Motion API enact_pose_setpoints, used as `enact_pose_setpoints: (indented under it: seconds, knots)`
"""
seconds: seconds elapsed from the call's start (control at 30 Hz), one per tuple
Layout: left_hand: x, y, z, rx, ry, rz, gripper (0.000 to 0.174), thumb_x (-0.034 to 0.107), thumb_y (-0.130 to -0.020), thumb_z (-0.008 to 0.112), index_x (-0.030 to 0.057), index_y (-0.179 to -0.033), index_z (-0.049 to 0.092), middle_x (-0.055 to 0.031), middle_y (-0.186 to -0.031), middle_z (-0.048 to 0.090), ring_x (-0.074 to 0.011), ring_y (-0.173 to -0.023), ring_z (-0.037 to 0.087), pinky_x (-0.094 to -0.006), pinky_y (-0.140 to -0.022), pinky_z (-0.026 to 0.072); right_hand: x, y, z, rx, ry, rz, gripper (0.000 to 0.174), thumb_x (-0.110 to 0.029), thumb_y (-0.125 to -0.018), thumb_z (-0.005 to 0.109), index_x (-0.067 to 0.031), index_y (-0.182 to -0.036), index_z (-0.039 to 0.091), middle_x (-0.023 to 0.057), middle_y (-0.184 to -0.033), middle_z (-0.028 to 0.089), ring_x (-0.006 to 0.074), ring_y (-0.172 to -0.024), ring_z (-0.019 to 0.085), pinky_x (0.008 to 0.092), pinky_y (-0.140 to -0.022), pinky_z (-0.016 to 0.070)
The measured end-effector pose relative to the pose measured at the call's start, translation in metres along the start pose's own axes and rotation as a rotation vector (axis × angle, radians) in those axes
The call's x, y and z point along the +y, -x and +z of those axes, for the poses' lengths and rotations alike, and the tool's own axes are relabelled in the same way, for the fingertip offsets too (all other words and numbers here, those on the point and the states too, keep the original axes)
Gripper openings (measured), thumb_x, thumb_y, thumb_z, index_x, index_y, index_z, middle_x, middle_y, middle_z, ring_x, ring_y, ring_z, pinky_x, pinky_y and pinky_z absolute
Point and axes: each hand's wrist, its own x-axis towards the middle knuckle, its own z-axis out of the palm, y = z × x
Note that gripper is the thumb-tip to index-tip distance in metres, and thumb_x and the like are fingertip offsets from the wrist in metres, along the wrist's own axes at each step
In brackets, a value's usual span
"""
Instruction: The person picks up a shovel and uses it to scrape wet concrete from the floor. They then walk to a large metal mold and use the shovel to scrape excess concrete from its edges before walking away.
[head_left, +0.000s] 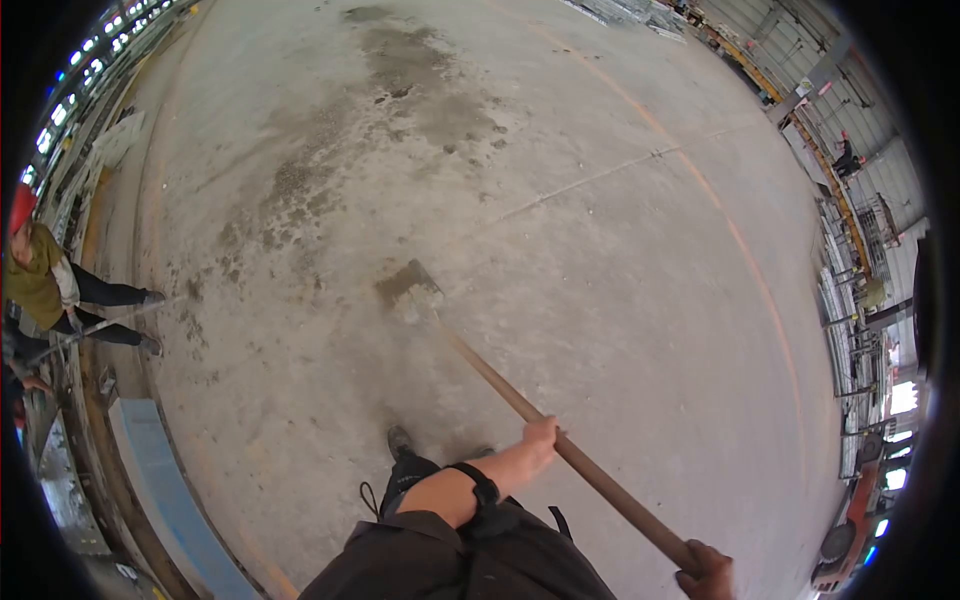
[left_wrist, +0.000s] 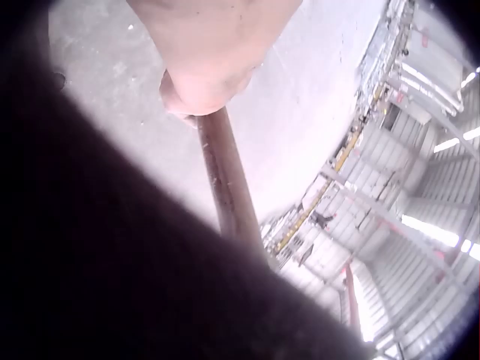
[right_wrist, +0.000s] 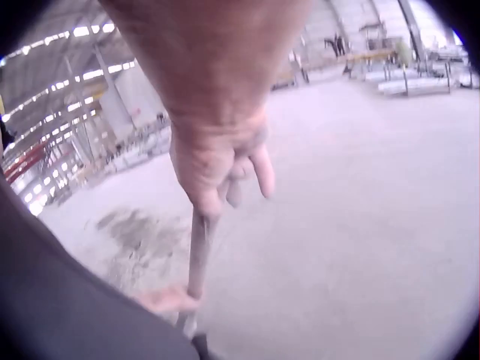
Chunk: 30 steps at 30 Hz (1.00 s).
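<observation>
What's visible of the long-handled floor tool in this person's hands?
The long-handled floor tool has a straight, round, brown handle that looks wooden and a flat, rectangular, dust-grey head; scraper or broom, cannot tell. It slants from lower right down to the concrete floor, head resting there. The left hand grips mid-handle; the right hand grips near the top end.

wear: loose black fabric garment [head_left: 470, 565], lower centre | left forearm: black band-shaped strap [head_left: 486, 488] | foot: dark low shoe [head_left: 400, 440] | left hand [head_left: 540, 435], right hand [head_left: 705, 572]: bare
</observation>
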Motion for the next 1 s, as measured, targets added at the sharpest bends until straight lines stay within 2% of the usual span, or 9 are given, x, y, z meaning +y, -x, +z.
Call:
enact_pose_setpoints:
  seconds: [0.1,0.2,0.27,0.43,0.57,0.7,0.73,0.8,1.0]
  knots:
    - [0.036,-0.035,-0.006,-0.132,-0.023,0.141,0.015,0.007,-0.071,0.051,-0.0046,-0.08,0.048,-0.0125,-0.07,0.045,-0.0228,-0.062,0.05,-0.036,-0.051,0.0453,-0.031,-0.033,-0.013,-0.026,-0.099,-0.071,0.043,-0.004,-0.065,0.058,-0.002,-0.107,0.049,0.0175,-0.097,0.055,0.0307,-0.088,0.054,0.0356,-0.074,0.0448]
    - [0.099,-0.026,0.01,-0.076,-0.046,0.239,0.017,0.007,-0.071,0.053,-0.0046,-0.082,0.046,-0.0128,-0.071,0.045,-0.0232,-0.062,0.049,-0.0368,-0.052,0.0455,-0.078,-0.079,-0.019,-0.026,-0.199,-0.186,0.035,-0.01,-0.064,0.055,-0.004,-0.099,0.053,0.0173,-0.089,0.056,0.0317,-0.082,0.055,0.035,-0.07,0.0454]
    - [0.123,-0.009,0.023,-0.073,0.077,0.288,0.021,0.008,-0.071,0.054,-0.0054,-0.084,0.045,-0.0122,-0.071,0.046,-0.0234,-0.061,0.05,-0.0368,-0.051,0.0455,-0.081,-0.131,0.003,0.021,-0.149,-0.418,0.037,-0.014,-0.066,0.055,-0.0057,-0.102,0.049,0.0154,-0.084,0.057,0.0326,-0.072,0.055,0.0395,-0.064,0.0451]
    - [0.163,-0.022,0.039,-0.075,0.009,0.389,0.023,0.008,-0.072,0.054,-0.0061,-0.086,0.043,-0.0121,-0.071,0.046,-0.0243,-0.059,0.051,-0.0361,-0.051,0.0457,-0.12,-0.262,0.076,0.016,-0.088,-0.548,0.045,-0.017,-0.068,0.053,-0.0042,-0.11,0.043,0.0202,-0.074,0.055,0.036,-0.07,0.053,0.0418,-0.063,0.0434]
    - [0.225,-0.049,0.058,-0.237,0.036,0.399,0.021,0.01,-0.073,0.054,-0.0052,-0.084,0.044,-0.0133,-0.074,0.047,-0.0239,-0.059,0.051,-0.035,-0.051,0.0458,-0.123,-0.277,0.02,0.029,-0.152,-0.458,0.044,-0.019,-0.068,0.054,-0.0115,-0.111,0.045,0.019,-0.072,0.054,0.036,-0.065,0.054,0.0421,-0.061,0.0439]
    - [0.25,-0.104,0.098,-0.091,-0.012,0.284,0.021,0.013,-0.074,0.053,-0.0047,-0.082,0.045,-0.0144,-0.073,0.049,-0.0238,-0.06,0.052,-0.0353,-0.052,0.045,-0.106,-0.231,-0.088,-0.062,0.004,-0.229,0.045,-0.018,-0.065,0.057,-0.01,-0.108,0.048,0.0169,-0.074,0.056,0.0343,-0.068,0.054,0.04,-0.062,0.0447]
    - [0.24,-0.125,0.103,-0.097,-0.052,0.245,0.021,0.014,-0.073,0.052,-0.0051,-0.081,0.046,-0.0151,-0.074,0.049,-0.0239,-0.06,0.052,-0.0361,-0.052,0.0447,-0.102,-0.221,-0.104,-0.039,-0.06,-0.181,0.045,-0.016,-0.062,0.059,-0.0065,-0.105,0.051,0.0165,-0.076,0.057,0.0335,-0.071,0.054,0.0386,-0.063,0.0449]
    - [0.205,-0.132,0.125,-0.06,-0.156,0.201,0.021,0.013,-0.072,0.052,-0.0061,-0.08,0.046,-0.0156,-0.074,0.049,-0.0245,-0.061,0.052,-0.0378,-0.053,0.044,-0.1,-0.206,-0.14,-0.099,-0.072,0.165,0.043,-0.007,-0.066,0.058,-0.0021,-0.108,0.049,0.0173,-0.1,0.054,0.0287,-0.092,0.053,0.0335,-0.078,0.0438]
    - [0.119,-0.108,0.219,-0.104,-0.204,-0.029,0.02,0.009,-0.069,0.052,-0.0048,-0.082,0.047,-0.0134,-0.075,0.048,-0.0244,-0.062,0.053,-0.0389,-0.051,0.0444,-0.01,-0.176,-0.156,0.071,-0.101,0.38,0.044,-0.009,-0.065,0.06,-0.0038,-0.107,0.05,0.0162,-0.101,0.054,0.0281,-0.093,0.053,0.0346,-0.079,0.0426]
